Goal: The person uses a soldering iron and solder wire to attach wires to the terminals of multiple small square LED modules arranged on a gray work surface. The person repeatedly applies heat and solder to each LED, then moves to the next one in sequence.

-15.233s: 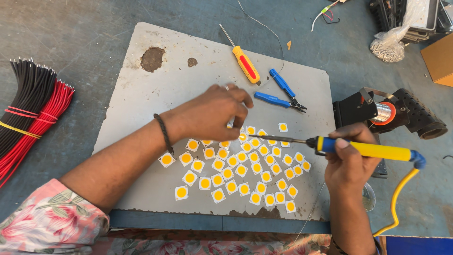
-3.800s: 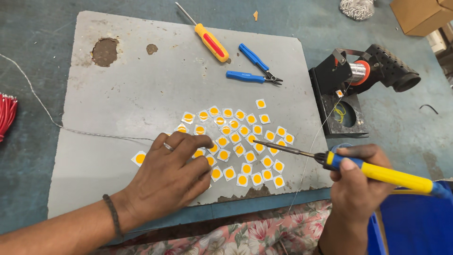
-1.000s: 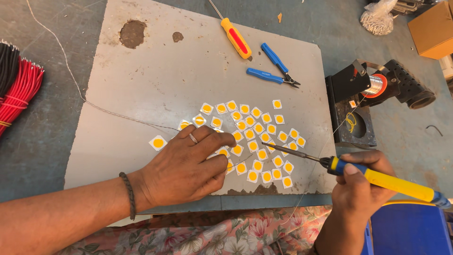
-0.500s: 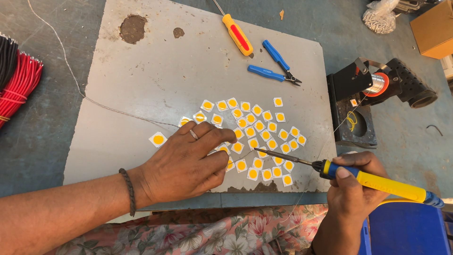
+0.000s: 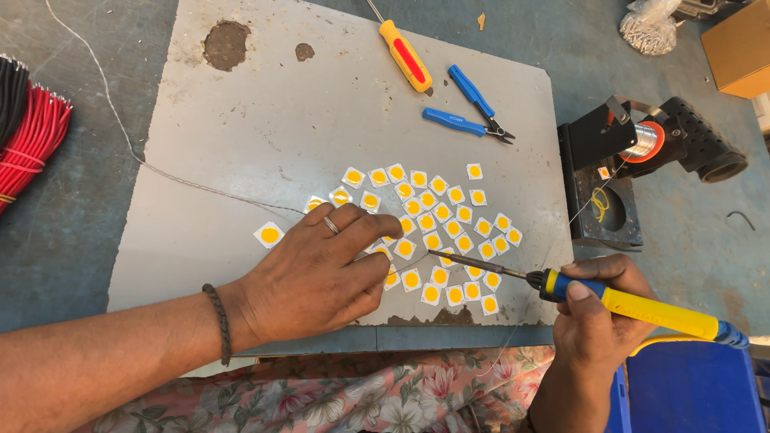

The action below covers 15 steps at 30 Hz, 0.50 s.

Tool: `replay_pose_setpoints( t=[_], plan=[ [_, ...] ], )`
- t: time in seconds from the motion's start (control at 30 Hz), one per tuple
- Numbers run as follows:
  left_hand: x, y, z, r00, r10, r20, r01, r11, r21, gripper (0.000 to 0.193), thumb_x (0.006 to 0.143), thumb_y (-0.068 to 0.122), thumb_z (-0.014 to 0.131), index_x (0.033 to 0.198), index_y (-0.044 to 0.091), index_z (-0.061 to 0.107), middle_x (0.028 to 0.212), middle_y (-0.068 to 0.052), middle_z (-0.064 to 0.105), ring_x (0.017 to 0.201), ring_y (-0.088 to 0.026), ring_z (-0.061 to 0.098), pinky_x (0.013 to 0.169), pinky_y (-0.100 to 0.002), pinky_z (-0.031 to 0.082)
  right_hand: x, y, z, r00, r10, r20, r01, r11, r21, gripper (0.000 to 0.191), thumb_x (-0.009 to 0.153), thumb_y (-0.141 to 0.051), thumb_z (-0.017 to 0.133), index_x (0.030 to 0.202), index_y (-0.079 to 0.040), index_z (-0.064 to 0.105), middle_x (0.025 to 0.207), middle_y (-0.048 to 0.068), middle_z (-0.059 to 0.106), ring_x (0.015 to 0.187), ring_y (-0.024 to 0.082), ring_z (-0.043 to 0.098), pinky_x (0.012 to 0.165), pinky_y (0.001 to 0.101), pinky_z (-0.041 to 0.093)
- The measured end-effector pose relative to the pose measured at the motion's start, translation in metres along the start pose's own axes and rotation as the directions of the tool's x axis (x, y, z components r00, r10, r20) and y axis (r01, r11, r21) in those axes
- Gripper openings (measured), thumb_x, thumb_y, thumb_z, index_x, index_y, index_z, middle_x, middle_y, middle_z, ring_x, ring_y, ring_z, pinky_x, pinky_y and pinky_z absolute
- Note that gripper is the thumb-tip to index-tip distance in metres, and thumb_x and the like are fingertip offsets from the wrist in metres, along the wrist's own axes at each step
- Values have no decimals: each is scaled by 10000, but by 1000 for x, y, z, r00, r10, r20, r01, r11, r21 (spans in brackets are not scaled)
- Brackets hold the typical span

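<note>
Far left edge of the frame: a bundle of red wires (image 5: 32, 144) and black wires (image 5: 11, 92) is laid on the blue-grey table (image 5: 64, 240).

Centre: a grey board (image 5: 265, 136) is set on the table, marked by a brown patch (image 5: 225, 44) at upper left. A thin solder wire (image 5: 160, 172) is run across the board from the upper left toward the left hand.

Lower centre: the left hand (image 5: 317, 269) is rested palm-down on the board, fingers loosely curled, the fingertips pressed together at the solder wire's end; the grip itself is hidden. A ring and a dark wrist cord are worn.

Centre right: a cluster of square white chips with yellow centres (image 5: 437, 232) is spread flat on the board, touching the left fingertips; one chip (image 5: 269, 234) is set apart at left.

Upper centre: a yellow-and-red screwdriver (image 5: 405, 56) and blue-handled pliers (image 5: 465, 108) are laid.

Lower right: the right hand (image 5: 597, 309) is closed around a yellow-and-blue soldering iron (image 5: 642, 309), its tip lowered over the cluster's lower rows.

Right: a black solder-reel stand (image 5: 634, 160) is placed.
</note>
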State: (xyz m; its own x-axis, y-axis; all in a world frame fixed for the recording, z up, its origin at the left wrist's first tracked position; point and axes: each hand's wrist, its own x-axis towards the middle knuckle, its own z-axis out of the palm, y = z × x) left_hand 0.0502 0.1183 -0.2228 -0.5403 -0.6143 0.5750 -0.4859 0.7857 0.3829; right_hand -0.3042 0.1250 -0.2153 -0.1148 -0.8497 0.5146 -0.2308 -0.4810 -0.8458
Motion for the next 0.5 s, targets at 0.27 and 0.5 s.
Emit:
replay_pose_setpoints(
  t=[0.27, 0.5],
  plan=[
    [-5, -5, -10, 997, -44, -62, 43, 999, -11, 129, 824, 173, 712, 879, 96, 625, 1273, -91, 583, 1038, -276, 559, 871, -442, 456, -1, -1, -2, 997, -39, -67, 43, 997, 61, 210, 896, -115, 645, 942, 88, 614, 840, 140, 647, 587, 107, 538, 559, 179, 423],
    [-8, -6, -11, 998, -12, -65, 11, 1000, -17, 163, 823, 209, 721, 846, 97, 604, 1283, -106, 566, 1088, -288, 550, 908, -451, 459, -3, -5, 4, 1000, -30, -4, 31, 998, 48, 207, 913, -107, 652, 963, 91, 614, 824, 134, 639, 572, 108, 551, 569, 184, 446]
  ],
)
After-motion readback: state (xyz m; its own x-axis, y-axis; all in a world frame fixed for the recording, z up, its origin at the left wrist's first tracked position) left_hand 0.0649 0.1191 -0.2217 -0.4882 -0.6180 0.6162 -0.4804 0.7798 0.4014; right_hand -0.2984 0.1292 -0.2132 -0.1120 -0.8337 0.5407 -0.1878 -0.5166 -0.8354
